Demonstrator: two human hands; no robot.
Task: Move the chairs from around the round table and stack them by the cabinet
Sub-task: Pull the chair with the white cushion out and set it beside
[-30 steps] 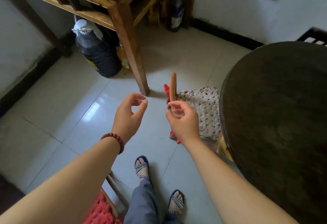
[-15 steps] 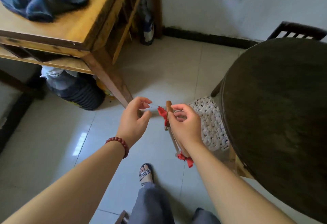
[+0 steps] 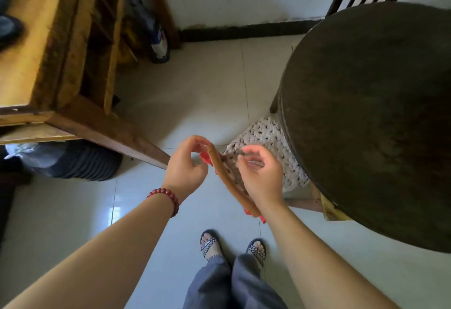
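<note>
Chair (image 3: pixel 228 188) with a knitted cushion (image 3: pixel 266 138) stands on the floor (image 3: pixel 195 89), its seat tucked under the round bench (image 3: pixel 366 125) and its curved back rail facing the person. The left hand (image 3: pixel 185 169) curls its fingers round the rail's far end, beside a red tie (image 3: pixel 205 158). The right hand (image 3: pixel 262 177) is curled at the rail's middle, and whether it is grasping the rail cannot be told.

head view | wide-angle | steeply downward | near round table (image 3: pixel 366 125) | above floor (image 3: pixel 195 94)

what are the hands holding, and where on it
The left hand pinches the chair's top rail at its upper end; the right hand curls beside it, grip unclear.
</note>
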